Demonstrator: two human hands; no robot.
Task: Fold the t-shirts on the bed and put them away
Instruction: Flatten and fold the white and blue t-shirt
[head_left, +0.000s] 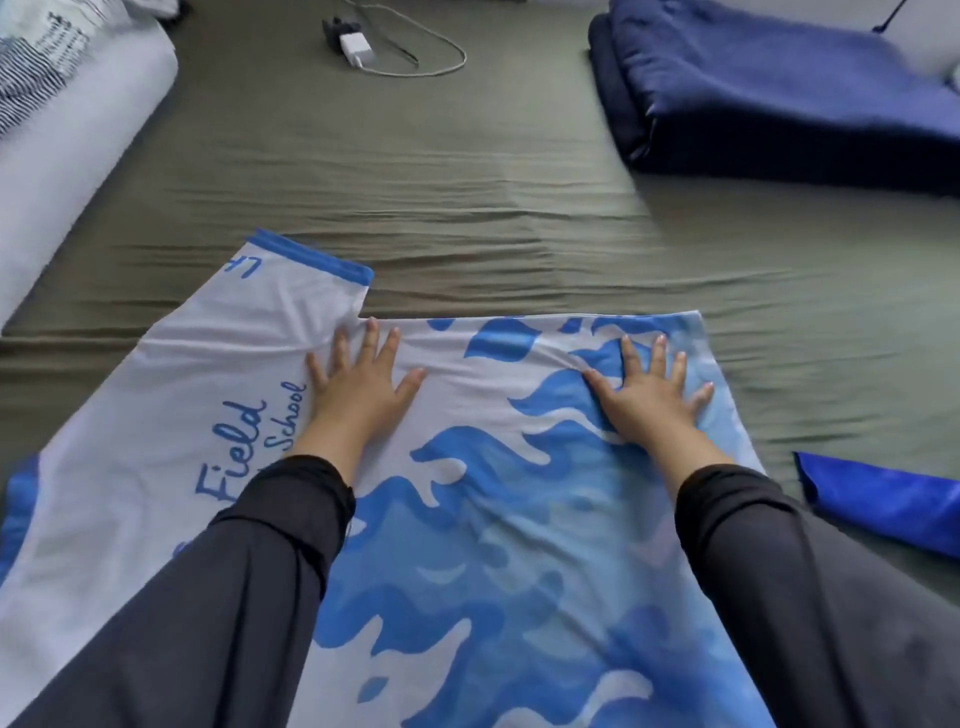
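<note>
While both hands lay flat with fingers spread and nothing pinched, the left hand (358, 387) pressed on the white part of the t-shirt (467, 519) just below the base of the sleeve (291, 291), and the right hand (649, 395) pressed on the blue wave print near the far right corner. Neither grip closed on the cloth; the palms and straight fingers only bore down on it. Black sleeves covered both forearms to the wrists.

The t-shirt lay spread across the near part of the bed (467, 182), its far edge running straight between the two hands, its blue-cuffed sleeve sticking out to the far left. Blue lettering reading "Field" and "School" ran beside the left hand.

The step in hand looked like smoothing the shirt flat, or pressing down a first fold along that far edge; which one could not be told. The next move would likely call for pinching the sleeve and bringing it in over the body.

Farther out lay a folded navy blanket (779, 104) at the far right, a bright blue cloth (883, 499) near the right edge, a white charger with its cable (358, 49) at the far side, and white bedding (78, 130) at the left.
</note>
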